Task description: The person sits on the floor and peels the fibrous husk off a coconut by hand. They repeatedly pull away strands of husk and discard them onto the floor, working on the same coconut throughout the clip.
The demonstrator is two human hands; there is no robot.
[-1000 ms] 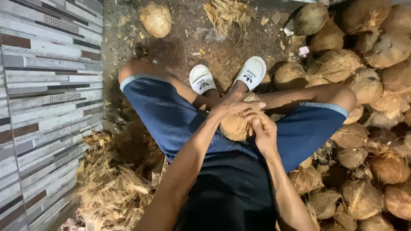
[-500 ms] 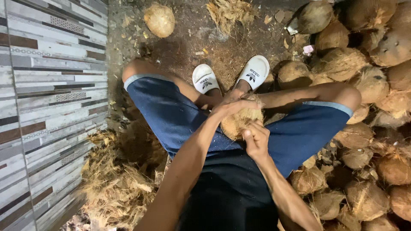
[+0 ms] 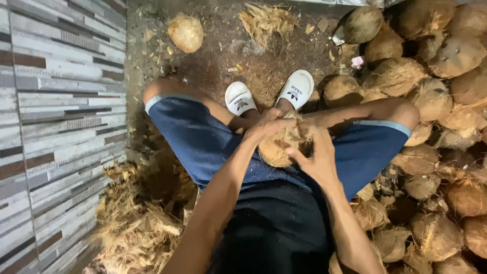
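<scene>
A fibrous brown coconut [image 3: 278, 148] rests between my knees above my blue shorts. My left hand [image 3: 266, 127] grips its top and far side. My right hand [image 3: 317, 160] clasps its right side, fingers spread over the husk fibres. I sit with both feet in white slippers [image 3: 269, 94] on the dirt floor.
A large heap of husked coconuts [image 3: 436, 101] fills the right side. A pile of torn husk fibre [image 3: 137, 223] lies at my left by a tiled wall [image 3: 56, 127]. One lone coconut [image 3: 185, 33] and a husk scrap [image 3: 266, 20] lie ahead on the dirt.
My right hand slid from the coconut's top down and around to its right side. The left hand stayed on top while the coconut turned slightly.
</scene>
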